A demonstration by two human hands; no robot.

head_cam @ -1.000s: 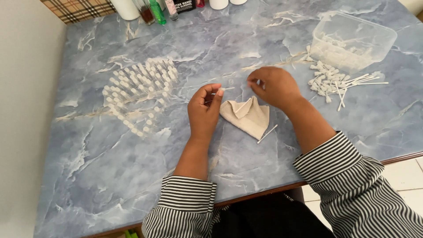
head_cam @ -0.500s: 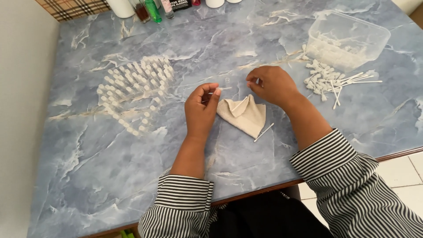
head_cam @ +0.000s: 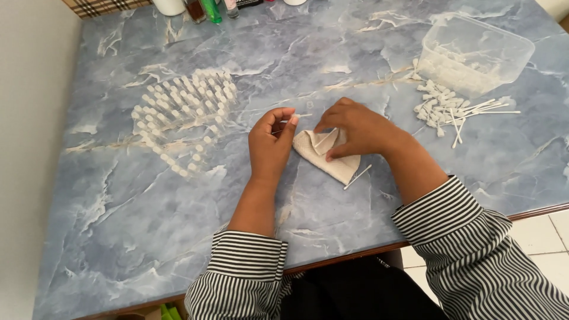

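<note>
The left hand [head_cam: 269, 145] has thumb and forefinger pinched on 1 thin white stick [head_cam: 302, 115], the other fingers loosely curled, just left of a folded beige cloth [head_cam: 332, 160] lying mid-table on the blue marbled table [head_cam: 118, 225]. The right hand [head_cam: 358, 130] rests on the cloth, fingertips pressed down beside a second stick [head_cam: 325, 138], not clenched. A third stick [head_cam: 357, 176] lies at the cloth's lower edge.
</note>
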